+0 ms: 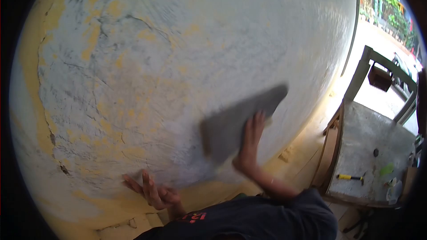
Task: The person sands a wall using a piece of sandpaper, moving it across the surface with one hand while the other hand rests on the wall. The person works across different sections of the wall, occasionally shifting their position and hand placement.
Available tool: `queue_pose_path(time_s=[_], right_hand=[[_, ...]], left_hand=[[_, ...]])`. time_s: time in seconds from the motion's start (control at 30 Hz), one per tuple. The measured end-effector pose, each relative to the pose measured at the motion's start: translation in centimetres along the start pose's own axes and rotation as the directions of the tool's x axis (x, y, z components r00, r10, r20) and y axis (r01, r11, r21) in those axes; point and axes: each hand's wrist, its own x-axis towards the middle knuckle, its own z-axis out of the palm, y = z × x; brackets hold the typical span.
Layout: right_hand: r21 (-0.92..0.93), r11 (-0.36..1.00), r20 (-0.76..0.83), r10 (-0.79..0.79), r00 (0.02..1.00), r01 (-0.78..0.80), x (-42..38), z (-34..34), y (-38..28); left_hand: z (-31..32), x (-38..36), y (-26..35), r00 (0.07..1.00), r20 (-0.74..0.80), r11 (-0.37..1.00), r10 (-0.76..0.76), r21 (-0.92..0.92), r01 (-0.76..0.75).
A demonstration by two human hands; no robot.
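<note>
While the left hand [153, 191] rests spread on the wall [178, 53], the right hand's [251, 138] grip presses the trowel [235, 122].

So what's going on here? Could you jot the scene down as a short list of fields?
Surface: wall, grey plaster over patchy yellow paint, cracked at the left
Right hand: pressed on a grey flat trowel laid against the wall, blurred
Left hand: fingers spread, resting on the wall lower down
Nearby: table at the right with a yellow-handled hammer
Beyond: sunlit street
</note>
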Motion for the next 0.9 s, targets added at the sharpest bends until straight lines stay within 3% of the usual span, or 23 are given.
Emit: queue_pose_path(time_s=[0.1, 0.27, 0.37, 0.47, 0.5, 0.57, 0.63, 0.83, 0.9], right_hand=[[-0.059, 0.985, 0.146, -0.15, 0.978, 0.16, -3.7, 1.3, -1.3], [-0.021, 0.998, -0.031, -0.064, 0.997, 0.063, 6.2, -1.7, -1.7], [0.034, 0.998, 0.027, -0.058, 0.998, 0.057, -1.1, 0.9, -1.5], [0.011, 0.989, 0.127, -0.148, 0.981, 0.148, -5.1, 2.0, -0.5], [0.013, 0.986, 0.05, -0.169, 0.984, 0.169, -1.6, 1.6, -0.3], [0.078, 0.995, -0.007, -0.061, 0.998, 0.062, 5.8, -1.5, -2.9], [0.064, 0.996, -0.032, -0.053, 0.998, 0.055, 8.2, -2.6, -3.4], [0.006, 0.985, 0.214, -0.172, 0.962, 0.175, -5.4, 0.5, -0.3], [0.077, 0.991, 0.018, -0.115, 0.993, 0.113, 1.4, -0.1, -2.1]], left_hand=[[0.9, -0.2, 0.0, 0.999, -0.031, 1.0, 0.018, -0.012, -0.019], [0.1, -0.5, -0.2, 0.999, -0.052, 0.999, 0.007, -0.039, -0.009], [0.3, -1.2, 0.2, 0.987, -0.113, 0.991, -0.113, -0.086, 0.104], [0.6, -0.9, -0.4, 0.99, -0.139, 0.994, -0.031, -0.106, 0.016], [0.6, -0.7, -0.5, 0.994, -0.109, 0.992, -0.017, -0.129, 0.003], [0.6, -0.3, -0.7, 0.995, -0.1, 1.0, 0.014, -0.026, -0.017], [0.5, -0.5, -0.7, 0.995, -0.099, 0.997, 0.023, -0.074, -0.03], [0.6, -1.7, -1.0, 0.988, -0.155, 0.995, 0.013, -0.099, -0.029], [0.0, -1.2, -1.3, 0.994, -0.097, 0.988, 0.045, -0.142, -0.058]])
